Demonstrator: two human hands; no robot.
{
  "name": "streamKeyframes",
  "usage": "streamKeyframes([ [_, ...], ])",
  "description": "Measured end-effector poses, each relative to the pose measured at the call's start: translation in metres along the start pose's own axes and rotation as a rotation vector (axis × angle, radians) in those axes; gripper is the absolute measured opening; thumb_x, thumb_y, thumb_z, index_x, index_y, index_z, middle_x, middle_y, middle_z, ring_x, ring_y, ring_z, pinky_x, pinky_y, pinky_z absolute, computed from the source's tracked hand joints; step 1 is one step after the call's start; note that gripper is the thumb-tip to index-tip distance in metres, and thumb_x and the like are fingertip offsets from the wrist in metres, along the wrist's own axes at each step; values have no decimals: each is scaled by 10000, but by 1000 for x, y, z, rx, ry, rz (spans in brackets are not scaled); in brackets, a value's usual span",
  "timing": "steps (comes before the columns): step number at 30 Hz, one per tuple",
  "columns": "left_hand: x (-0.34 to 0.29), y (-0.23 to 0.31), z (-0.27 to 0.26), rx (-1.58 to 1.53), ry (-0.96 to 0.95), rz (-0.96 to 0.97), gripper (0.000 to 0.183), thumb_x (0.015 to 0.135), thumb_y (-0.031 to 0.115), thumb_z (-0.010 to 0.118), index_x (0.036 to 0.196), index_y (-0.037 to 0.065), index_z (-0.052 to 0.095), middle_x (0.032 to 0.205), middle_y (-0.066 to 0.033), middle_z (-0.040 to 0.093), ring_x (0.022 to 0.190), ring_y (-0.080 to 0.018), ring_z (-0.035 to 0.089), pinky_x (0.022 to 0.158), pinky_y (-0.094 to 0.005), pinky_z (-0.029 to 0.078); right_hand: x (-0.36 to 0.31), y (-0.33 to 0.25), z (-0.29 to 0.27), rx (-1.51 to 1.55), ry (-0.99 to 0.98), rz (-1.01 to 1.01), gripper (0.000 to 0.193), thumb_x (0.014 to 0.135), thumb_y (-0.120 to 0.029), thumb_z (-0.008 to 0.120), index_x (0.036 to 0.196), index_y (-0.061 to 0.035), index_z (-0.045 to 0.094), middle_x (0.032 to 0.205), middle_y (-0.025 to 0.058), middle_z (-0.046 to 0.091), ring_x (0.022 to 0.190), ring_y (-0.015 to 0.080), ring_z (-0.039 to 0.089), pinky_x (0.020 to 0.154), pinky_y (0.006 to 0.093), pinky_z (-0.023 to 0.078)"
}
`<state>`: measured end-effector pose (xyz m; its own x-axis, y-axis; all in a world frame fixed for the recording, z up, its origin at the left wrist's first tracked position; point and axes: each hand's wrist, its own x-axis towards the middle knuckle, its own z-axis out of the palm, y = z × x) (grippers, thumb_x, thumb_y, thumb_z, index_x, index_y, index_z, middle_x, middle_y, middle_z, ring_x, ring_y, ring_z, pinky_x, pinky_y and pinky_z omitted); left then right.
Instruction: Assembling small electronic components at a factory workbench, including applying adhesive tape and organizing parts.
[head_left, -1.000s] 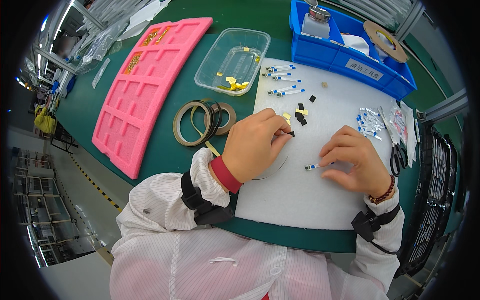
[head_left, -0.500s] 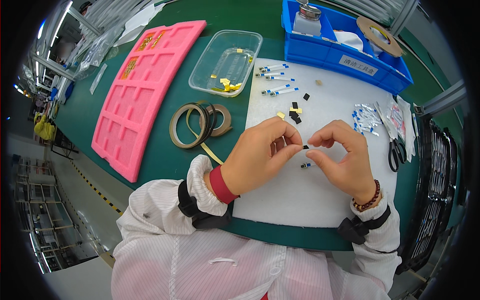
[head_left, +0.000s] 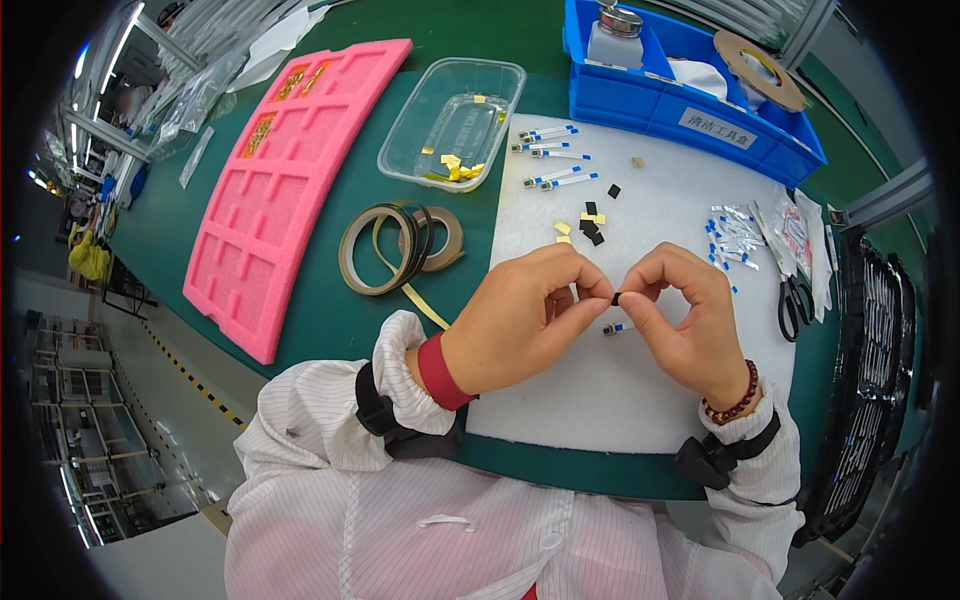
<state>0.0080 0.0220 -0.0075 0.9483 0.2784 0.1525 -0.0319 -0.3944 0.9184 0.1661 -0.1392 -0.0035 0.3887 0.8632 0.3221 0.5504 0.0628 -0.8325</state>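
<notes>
Piece of black material [head_left: 616,299], held over a white mat [head_left: 600,410]: pinched at its nine o'clock edge by the left hand [head_left: 525,305], thumb and forefinger together, and at its three o'clock edge by the right hand [head_left: 708,325], likewise clamped. Could slip or crease, judging from so little free edge, under any uneven pull; could also drop onto the small connector [head_left: 611,330] just below, at six o'clock. Visible sliver running roughly nine to three; true long axis hidden by fingertips, cannot tell. Connector lying with metal end toward nine, remainder lost behind the right thumb. Farther out: loose black and yellow pieces [head_left: 597,239] near eleven; blue-ended strips [head_left: 565,155] beyond; tape rolls [head_left: 345,255] between nine and ten; scissors [head_left: 786,310] at three; blue bin [head_left: 640,105] toward one.
</notes>
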Motion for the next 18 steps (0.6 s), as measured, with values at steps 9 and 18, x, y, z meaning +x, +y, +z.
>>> streamKeyframes([
  [9, 0, 3, 2, -32, 32, -34, 92, 978, 70, 711, 1039, 7, 686, 920, -34, 630, 754, -81, 577, 666, -223, 479, 0, -9, 2, -216, 154, -145, 142, 778, 3, 790, 871, -46, 695, 841, 60, 663, 739, 196, 596, 638, 293, 461],
  [18, 0, 3, 3, -149, 8, -136, 122, 1001, 99, 700, 1058, -7, 676, 939, -27, 649, 765, -53, 570, 673, -207, 477, 1, -12, 7, -477, 184, -369, 213, 707, 12, 818, 871, -72, 711, 838, 61, 663, 746, 239, 588, 601, 327, 456],
])
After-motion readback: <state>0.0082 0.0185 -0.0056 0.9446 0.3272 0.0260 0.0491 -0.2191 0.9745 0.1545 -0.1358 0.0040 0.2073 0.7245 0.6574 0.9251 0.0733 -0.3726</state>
